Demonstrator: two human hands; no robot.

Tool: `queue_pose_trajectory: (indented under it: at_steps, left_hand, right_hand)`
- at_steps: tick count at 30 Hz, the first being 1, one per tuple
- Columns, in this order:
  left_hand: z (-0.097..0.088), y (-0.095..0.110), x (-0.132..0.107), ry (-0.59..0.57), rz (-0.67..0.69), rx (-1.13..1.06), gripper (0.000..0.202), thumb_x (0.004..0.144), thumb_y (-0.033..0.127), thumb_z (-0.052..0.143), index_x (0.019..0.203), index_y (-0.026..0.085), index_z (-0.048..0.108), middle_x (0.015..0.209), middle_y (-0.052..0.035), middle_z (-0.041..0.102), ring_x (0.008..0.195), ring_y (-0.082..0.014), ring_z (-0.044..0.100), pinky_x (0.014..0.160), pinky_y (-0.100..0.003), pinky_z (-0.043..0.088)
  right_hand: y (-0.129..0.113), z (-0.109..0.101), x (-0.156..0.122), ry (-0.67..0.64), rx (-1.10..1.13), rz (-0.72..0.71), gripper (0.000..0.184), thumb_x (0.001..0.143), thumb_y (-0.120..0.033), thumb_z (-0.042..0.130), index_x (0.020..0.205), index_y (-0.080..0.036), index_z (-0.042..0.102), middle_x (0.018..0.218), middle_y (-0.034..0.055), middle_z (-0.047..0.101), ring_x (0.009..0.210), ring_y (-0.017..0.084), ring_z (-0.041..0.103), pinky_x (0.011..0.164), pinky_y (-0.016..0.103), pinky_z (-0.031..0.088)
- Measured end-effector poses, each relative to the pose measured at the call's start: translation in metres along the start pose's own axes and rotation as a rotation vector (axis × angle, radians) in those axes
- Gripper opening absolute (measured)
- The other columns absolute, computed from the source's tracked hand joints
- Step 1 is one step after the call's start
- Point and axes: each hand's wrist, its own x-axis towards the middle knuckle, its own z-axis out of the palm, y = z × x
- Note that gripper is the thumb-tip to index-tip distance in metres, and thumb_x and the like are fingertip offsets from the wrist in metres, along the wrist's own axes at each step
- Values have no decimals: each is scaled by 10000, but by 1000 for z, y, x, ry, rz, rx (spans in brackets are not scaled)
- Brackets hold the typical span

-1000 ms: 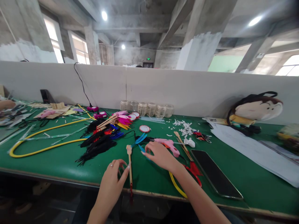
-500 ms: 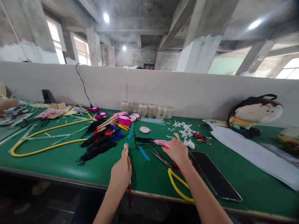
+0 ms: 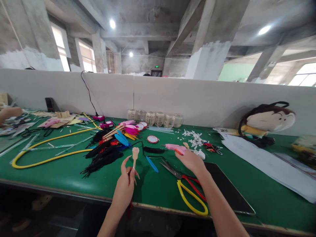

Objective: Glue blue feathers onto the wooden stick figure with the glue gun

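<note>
Between the fingers of my left hand (image 3: 125,184) is a slim pale stick (image 3: 135,156) with a wider, lobed head, standing nearly upright above the table's front part. Some of these fingers are spread. My right hand (image 3: 191,161) is closed around a pink glue gun (image 3: 172,147) with an orange trigger, its nozzle pointing left. Left of the nozzle lies a black feather (image 3: 154,150). A loose blue feather (image 3: 152,164) rests between my hands. Scissors (image 3: 181,177) with red and yellow handles lie below my right hand. Blue feathers (image 3: 122,139) lie at the feather pile's right edge.
A pile of black feathers (image 3: 101,159) and colourful feathered sticks is to the left, near a yellow tube (image 3: 46,134). Glass jars (image 3: 160,119) line the partition. A phone (image 3: 228,187), paper (image 3: 266,161), white scraps (image 3: 195,138) and a plush bag (image 3: 266,121) are right.
The blue feather that extended from my left hand no longer does; blue feathers now show on the pile. The stick's lobed head shows in my fingers. The glue gun has moved slightly right.
</note>
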Motion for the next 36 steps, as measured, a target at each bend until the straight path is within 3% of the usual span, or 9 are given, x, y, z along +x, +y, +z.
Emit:
queue_pose_trajectory:
  at_steps: [3, 7, 12, 17, 22, 26, 30, 36]
  left_hand:
    - [1, 2, 1, -18, 21, -209, 425, 880, 340, 319, 1259, 217, 172, 756, 16, 527, 547, -103, 493, 535, -229, 419]
    - [3, 9, 0, -57, 42, -433, 426, 858, 359, 386, 1217, 201, 218, 739, 17, 539, 528, -92, 496, 524, -229, 430]
    - [14, 13, -2, -70, 9, -597, 417, 820, 399, 462, 1161, 210, 315, 744, 18, 541, 548, -96, 535, 512, -238, 470]
    - [19, 8, 4, -101, -100, -676, 449, 727, 416, 587, 1088, 186, 448, 721, 26, 544, 523, -114, 579, 522, -292, 532]
    - [15, 9, 6, -45, -150, -622, 406, 644, 364, 679, 975, 169, 548, 646, 59, 500, 491, -103, 579, 472, -263, 539]
    - [15, 11, 4, 17, -112, -597, 338, 628, 334, 696, 875, 174, 529, 609, 87, 438, 444, -89, 555, 417, -244, 520]
    - [18, 9, 2, 0, -48, -591, 333, 652, 320, 677, 887, 189, 480, 615, 93, 431, 439, -92, 554, 425, -255, 520]
    - [17, 3, 0, -20, -10, -519, 326, 676, 294, 660, 911, 195, 458, 620, 90, 429, 469, -86, 551, 450, -223, 501]
  right_hand:
    - [3, -17, -3, 38, 84, 42, 403, 802, -486, 336, 941, -201, 585, 881, 92, 634, 773, 223, 597, 597, 270, 381]
    - [-2, -34, -10, 154, 333, 100, 363, 742, -549, 411, 778, -201, 504, 728, 67, 591, 692, 215, 562, 570, 263, 365]
    - [-9, -39, -23, 335, 533, 3, 358, 672, -561, 495, 677, -218, 390, 581, -21, 479, 517, 132, 435, 486, 236, 315]
    - [-18, -38, -35, 519, 603, -88, 351, 680, -537, 525, 675, -213, 390, 521, -63, 399, 458, 94, 348, 457, 223, 297]
    - [-24, -29, -45, 711, 487, -293, 293, 721, -467, 531, 771, -198, 425, 573, -32, 472, 457, 107, 417, 450, 225, 337]
    - [-28, -21, -52, 825, 280, -458, 284, 766, -446, 495, 839, -179, 432, 594, -1, 513, 495, 145, 499, 428, 228, 347]
    - [-35, -13, -54, 912, 137, -490, 274, 801, -419, 477, 868, -155, 445, 662, 36, 553, 563, 160, 554, 426, 223, 359]
    - [-41, -5, -52, 935, 16, -533, 261, 837, -385, 442, 910, -134, 455, 696, 58, 560, 613, 172, 560, 485, 240, 416]
